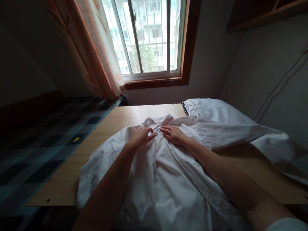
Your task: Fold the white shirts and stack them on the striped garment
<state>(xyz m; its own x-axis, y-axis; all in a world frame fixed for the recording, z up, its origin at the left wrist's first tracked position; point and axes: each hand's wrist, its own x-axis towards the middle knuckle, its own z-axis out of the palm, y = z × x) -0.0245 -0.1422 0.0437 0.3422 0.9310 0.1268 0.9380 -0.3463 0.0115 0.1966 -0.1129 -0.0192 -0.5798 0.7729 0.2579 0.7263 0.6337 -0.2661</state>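
Observation:
A white button-up shirt (173,173) lies front side up, its collar (166,119) toward the window. My left hand (140,136) is at the front opening just below the collar, its thumb and fingers closed on the cloth. Across the opening, my right hand (174,134) has its fingers on the other front edge, pressed together on the fabric; its thumb is mostly hidden. A small button (159,127) shows at the right fingertips. One sleeve (223,134) stretches out to the right.
Under the shirt is a pale wooden board (64,179). Another white garment (211,107) lies at its far right corner. A dark checked cloth (48,150) covers the surface on the left. Beyond are a curtain (89,48) and a barred window (151,38).

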